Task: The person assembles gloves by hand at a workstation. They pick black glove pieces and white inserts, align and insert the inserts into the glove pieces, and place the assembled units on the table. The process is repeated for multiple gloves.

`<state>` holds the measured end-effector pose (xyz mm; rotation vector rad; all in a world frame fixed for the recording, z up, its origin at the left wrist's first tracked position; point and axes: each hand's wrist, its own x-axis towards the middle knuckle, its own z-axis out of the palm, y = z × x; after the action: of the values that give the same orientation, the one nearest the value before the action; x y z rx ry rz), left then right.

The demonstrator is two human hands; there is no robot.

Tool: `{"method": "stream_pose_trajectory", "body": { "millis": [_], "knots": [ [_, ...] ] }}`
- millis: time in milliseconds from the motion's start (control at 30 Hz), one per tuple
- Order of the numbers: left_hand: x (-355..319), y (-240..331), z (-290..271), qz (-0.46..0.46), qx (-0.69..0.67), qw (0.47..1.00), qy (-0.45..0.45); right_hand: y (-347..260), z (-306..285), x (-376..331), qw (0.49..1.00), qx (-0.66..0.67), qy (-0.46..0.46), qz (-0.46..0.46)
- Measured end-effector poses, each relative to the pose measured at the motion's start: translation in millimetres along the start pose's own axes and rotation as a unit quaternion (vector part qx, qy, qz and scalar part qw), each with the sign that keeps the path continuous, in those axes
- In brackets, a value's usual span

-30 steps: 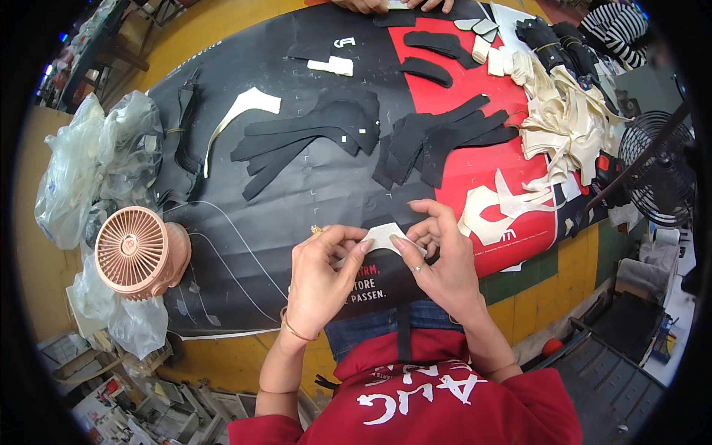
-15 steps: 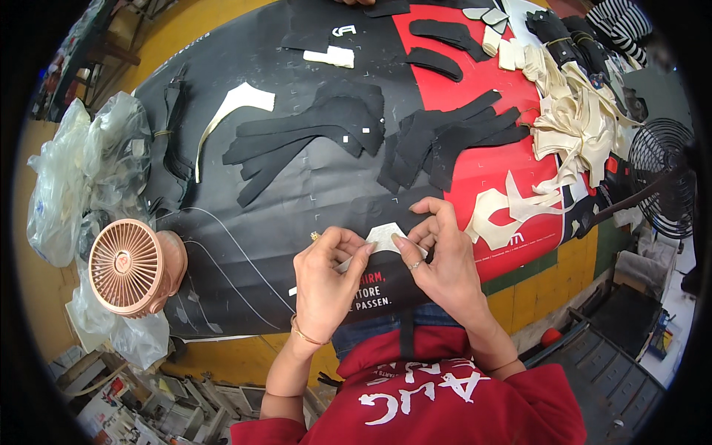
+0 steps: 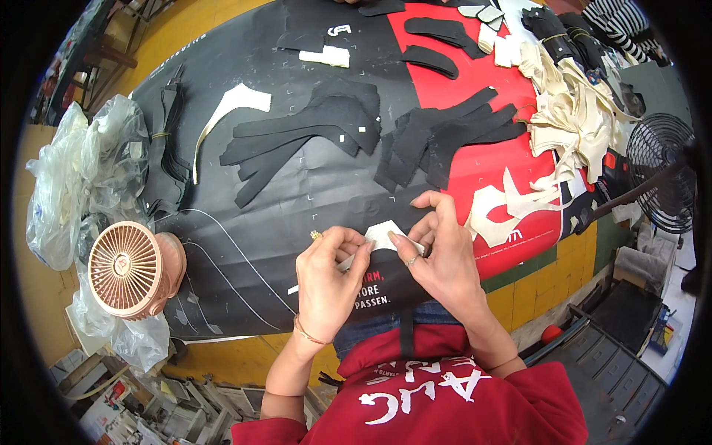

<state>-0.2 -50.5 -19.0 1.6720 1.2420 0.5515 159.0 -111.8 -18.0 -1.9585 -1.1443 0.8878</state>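
Note:
A small cream fabric piece (image 3: 383, 233) is stretched between my two hands above the near edge of the black covering. My left hand (image 3: 326, 271) pinches one end between thumb and fingertips; a narrow pale strip shows past its outer side. On the other end, my right hand (image 3: 445, 259) has its thumb and fingers closed, the index finger raised and bent. Just beyond lie stacks of curved black fabric pieces (image 3: 311, 126), with more black pieces (image 3: 437, 141) to their right. Pale cut pieces (image 3: 493, 215) rest to the right of my right hand.
A pink desk fan (image 3: 126, 268) stands at left, near crumpled clear plastic bags (image 3: 111, 159). Heaped cream fabric strips (image 3: 571, 119) and a black fan (image 3: 662, 170) are at right. A bundle of black strips (image 3: 169, 141) lies far left; a person in stripes (image 3: 619, 26) is at far right.
Both hands stay almost in place, still pinching the cream piece, which has turned slightly. The view has shifted a little.

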Motion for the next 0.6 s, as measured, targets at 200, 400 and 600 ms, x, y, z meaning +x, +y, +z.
{"method": "stream_pose_trajectory", "body": {
  "millis": [200,400,600],
  "knots": [
    [1,-1,0,0.006,0.02,1.0,0.0,0,-14,-11,0.999,-0.013,0.006,0.041],
    [0,1,0,0.005,0.027,1.0,-0.003,8,-13,-16,0.999,-0.024,0.024,0.021],
    [1,0,1,0.017,0.034,0.999,0.003,4,-7,-24,0.985,-0.144,0.072,-0.055]
  ]
}}
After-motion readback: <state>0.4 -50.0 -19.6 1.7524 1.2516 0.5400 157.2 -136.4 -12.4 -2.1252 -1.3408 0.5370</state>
